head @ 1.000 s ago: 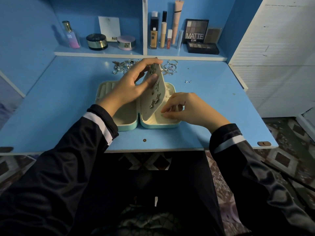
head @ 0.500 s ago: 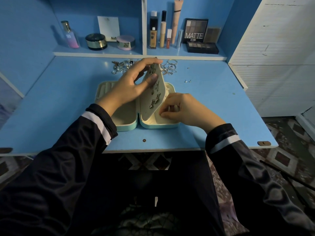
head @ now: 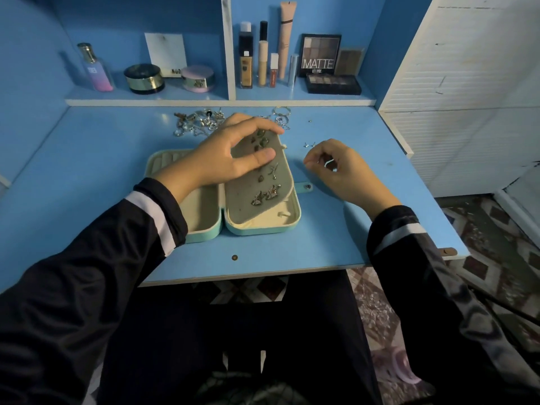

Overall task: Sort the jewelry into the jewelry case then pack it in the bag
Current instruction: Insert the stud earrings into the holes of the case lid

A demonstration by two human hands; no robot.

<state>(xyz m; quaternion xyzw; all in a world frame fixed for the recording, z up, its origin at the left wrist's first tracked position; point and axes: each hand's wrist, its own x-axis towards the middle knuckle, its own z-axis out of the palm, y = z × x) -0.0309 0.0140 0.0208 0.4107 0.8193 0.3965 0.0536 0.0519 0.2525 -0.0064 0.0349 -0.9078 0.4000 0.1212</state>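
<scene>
Progress: roughly partway, judging from the jewelry heap (head: 198,124) yet unsorted. Gripping the earring panel (head: 242,200) with the left hand (head: 222,159), fingers (head: 257,124) hooking over its far edge and thumb lying flat on its face, probably steadying it at a tilt over the right half of the open jewelry case (head: 263,229) for pinning. Pinching what looks like a small silver piece (head: 329,164) in the curled right hand (head: 347,176), hovering above the desk (head: 102,171) just right of the case, likely readying it for the panel. Counting on the panel: two large leaf-like earrings (head: 257,198) at the near end, two smaller earrings (head: 260,179) midway, roughly four clustering beneath the fingers. Counting loose: two studs (head: 309,145) lying just beyond the right hand, one tinier bit (head: 309,121) farther back, one tangled jewelry heap sitting near the shelf (head: 204,102), too knotted for tallying. Spotting no bag with certainty.
</scene>
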